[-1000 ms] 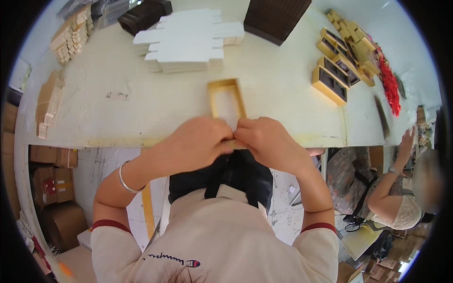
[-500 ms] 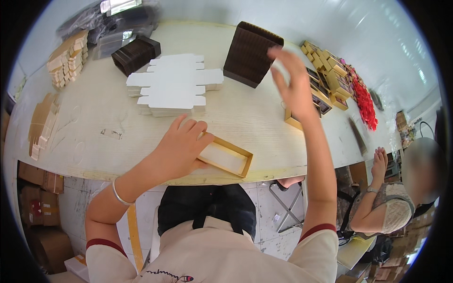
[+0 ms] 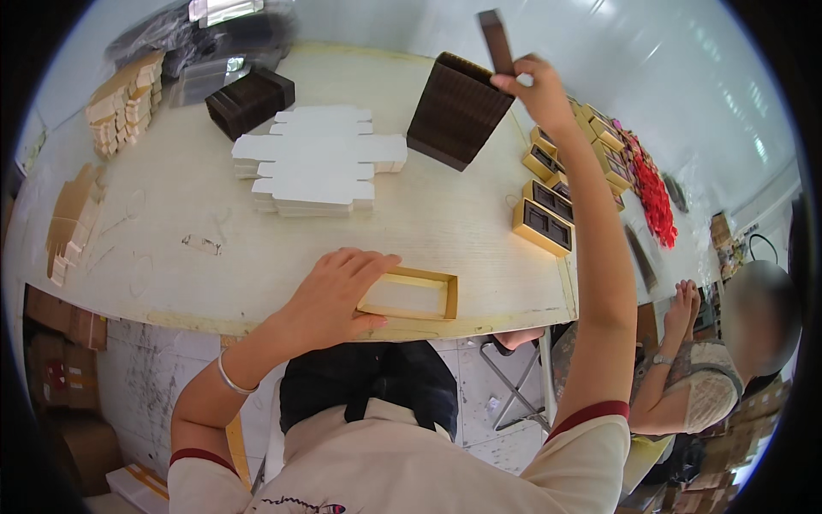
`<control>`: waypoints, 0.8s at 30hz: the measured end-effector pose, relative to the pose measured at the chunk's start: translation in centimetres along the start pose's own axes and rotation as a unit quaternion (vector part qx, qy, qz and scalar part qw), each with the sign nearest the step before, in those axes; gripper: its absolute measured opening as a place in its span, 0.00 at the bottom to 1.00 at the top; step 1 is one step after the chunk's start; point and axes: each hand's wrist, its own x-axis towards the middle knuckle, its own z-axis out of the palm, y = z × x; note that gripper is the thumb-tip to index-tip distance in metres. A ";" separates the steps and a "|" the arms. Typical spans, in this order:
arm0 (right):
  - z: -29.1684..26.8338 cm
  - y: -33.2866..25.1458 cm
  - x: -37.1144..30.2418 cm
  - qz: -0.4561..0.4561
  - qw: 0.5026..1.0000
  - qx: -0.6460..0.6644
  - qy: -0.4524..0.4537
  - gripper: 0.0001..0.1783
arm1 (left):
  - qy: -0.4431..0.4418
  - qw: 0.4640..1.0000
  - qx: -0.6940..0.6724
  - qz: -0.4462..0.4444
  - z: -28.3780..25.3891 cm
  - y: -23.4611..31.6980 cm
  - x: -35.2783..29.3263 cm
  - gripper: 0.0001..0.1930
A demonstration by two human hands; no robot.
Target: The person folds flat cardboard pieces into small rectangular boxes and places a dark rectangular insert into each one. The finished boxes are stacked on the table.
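Note:
Near the table's front edge, my left hand (image 3: 332, 293) grips the left end of a shallow gold box (image 3: 451, 296), thumb at the near side and fingers over the far side. The box lies open side up, and its visible floor is pale and bare. At the far right my raised right hand (image 3: 543, 94) pinches a slim dark brown box insert (image 3: 496, 43), held upright in the air. Just below and left of that hand stands a tall stack of dark brown inserts (image 3: 461, 113).
Flat white box blanks (image 3: 317, 158) are stacked mid-table, with another dark brown stack (image 3: 250, 101) behind. Gold boxes with brown inserts (image 3: 544, 224) and red ribbon-like material (image 3: 658, 193) lie right. Folded cartons (image 3: 127, 103) stand left. A person (image 3: 693, 377) sits at right.
My right hand has lifted a dark brown insert up from the tall stack. The gold box has turned slightly straighter under my left hand.

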 end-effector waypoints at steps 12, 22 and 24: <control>-4.9 -11.9 -18.6 0.438 0.618 0.531 -0.379 0.16 | 0.003 0.999 -0.029 -0.023 -0.2 0.7 -0.7 0.44; -4.3 -14.2 -18.3 0.146 0.875 0.303 -0.348 0.29 | -0.082 0.993 -0.074 -0.040 -1.3 0.3 -0.4 0.42; -5.1 -13.2 -19.2 0.020 0.885 0.301 -0.354 0.27 | -0.063 0.994 -0.081 -0.032 -1.4 -0.2 -0.7 0.41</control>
